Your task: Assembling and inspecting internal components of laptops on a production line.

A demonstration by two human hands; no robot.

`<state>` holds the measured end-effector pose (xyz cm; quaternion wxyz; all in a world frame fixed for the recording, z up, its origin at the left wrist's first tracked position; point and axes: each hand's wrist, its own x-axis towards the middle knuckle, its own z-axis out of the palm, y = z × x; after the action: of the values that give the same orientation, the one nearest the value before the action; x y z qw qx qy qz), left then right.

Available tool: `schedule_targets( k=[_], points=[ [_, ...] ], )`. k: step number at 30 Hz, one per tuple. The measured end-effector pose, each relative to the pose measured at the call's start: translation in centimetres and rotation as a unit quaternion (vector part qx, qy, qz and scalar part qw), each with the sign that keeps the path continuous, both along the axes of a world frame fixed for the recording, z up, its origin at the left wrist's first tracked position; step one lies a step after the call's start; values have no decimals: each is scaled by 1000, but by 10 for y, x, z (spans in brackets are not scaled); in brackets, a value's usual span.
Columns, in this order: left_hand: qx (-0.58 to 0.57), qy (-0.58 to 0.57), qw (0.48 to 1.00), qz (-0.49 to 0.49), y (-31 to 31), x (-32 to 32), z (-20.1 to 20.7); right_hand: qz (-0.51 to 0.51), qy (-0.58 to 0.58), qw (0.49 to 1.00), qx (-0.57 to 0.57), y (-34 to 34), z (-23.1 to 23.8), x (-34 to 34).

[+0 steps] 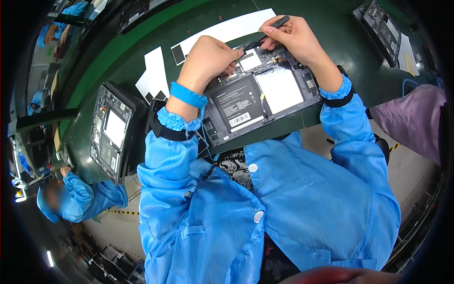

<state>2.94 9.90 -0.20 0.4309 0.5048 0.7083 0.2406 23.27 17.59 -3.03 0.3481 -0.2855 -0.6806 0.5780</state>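
An opened laptop base lies in front of me, its insides facing up. It has a black battery with a printed label, a white rectangular panel and a circuit board along the far side. My left hand is closed, fingertips pinched at the board's far edge; what they grip is too small to tell. My right hand grips a slim black hand tool, its end sticking up past the fingers. The right fingertips are low over the board near dark cables. A blue strap circles my left wrist.
Another opened laptop base stands at the left table edge, another at the far right. White sheets with dark patches lie behind the work. A person in blue is at the lower left; a mauve sleeve shows at right.
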Motion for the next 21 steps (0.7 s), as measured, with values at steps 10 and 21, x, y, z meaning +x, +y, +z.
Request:
schedule_targets(
  k=[10,21],
  points=[
    [-40,34,999,15,8,5,12,5,-1,1000,-6,0,2,-2],
    [-78,47,996,14,9,10,21,4,10,1000,-3,-1,0,-2]
  ],
)
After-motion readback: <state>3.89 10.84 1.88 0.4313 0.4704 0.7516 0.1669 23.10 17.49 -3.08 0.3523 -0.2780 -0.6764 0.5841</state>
